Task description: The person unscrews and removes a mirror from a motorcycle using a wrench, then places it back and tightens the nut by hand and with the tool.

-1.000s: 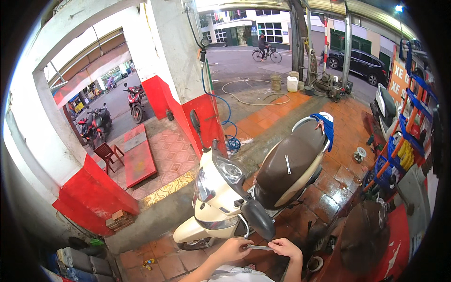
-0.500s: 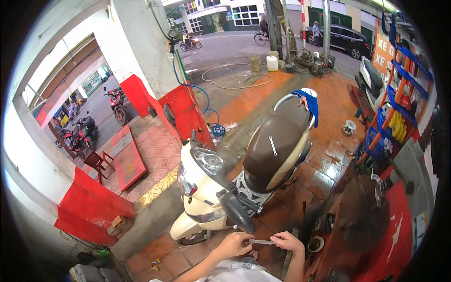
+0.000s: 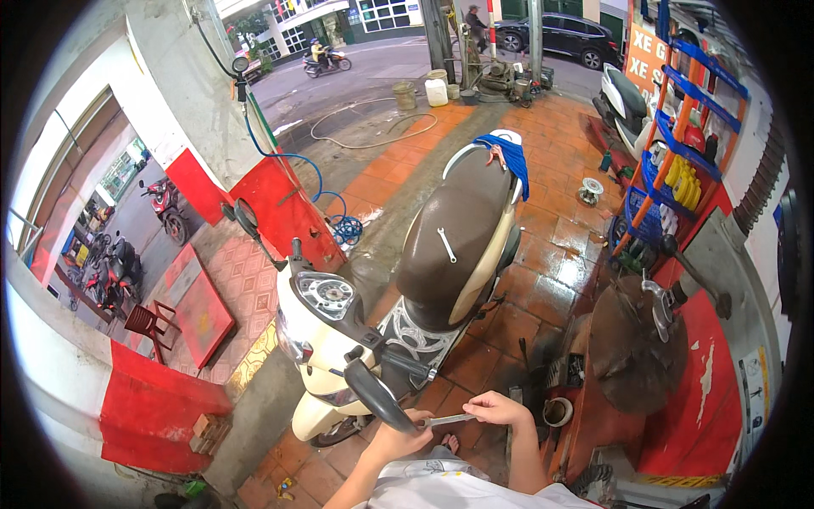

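At the lower centre, my left hand (image 3: pixel 398 443) and my right hand (image 3: pixel 498 409) grip a steel wrench (image 3: pixel 449 420) between them, one near each end. The cream scooter (image 3: pixel 318 382) stands just in front of me, its black mirror (image 3: pixel 377 392) overlapping part of my left hand in the view. A second wrench (image 3: pixel 446 245) lies on the brown seat (image 3: pixel 443 208). A blue cloth (image 3: pixel 516 168) hangs over the rear of the seat, with a reddish item on it that I cannot make out.
An orange rack with blue trays (image 3: pixel 657 204) and a machine with a dark round plate (image 3: pixel 636 348) line the right side. A red-white pillar (image 3: pixel 271 212), coiled blue hose (image 3: pixel 346 229), wooden chair (image 3: pixel 146 322) and spool (image 3: pixel 591 191) are around. Road traffic (image 3: pixel 326 59) passes behind.
My view has swung rightward, so the scooter sits further left in the picture. Both hands still hold the wrench, the right one slightly higher. A motorbike rider has appeared on the road.
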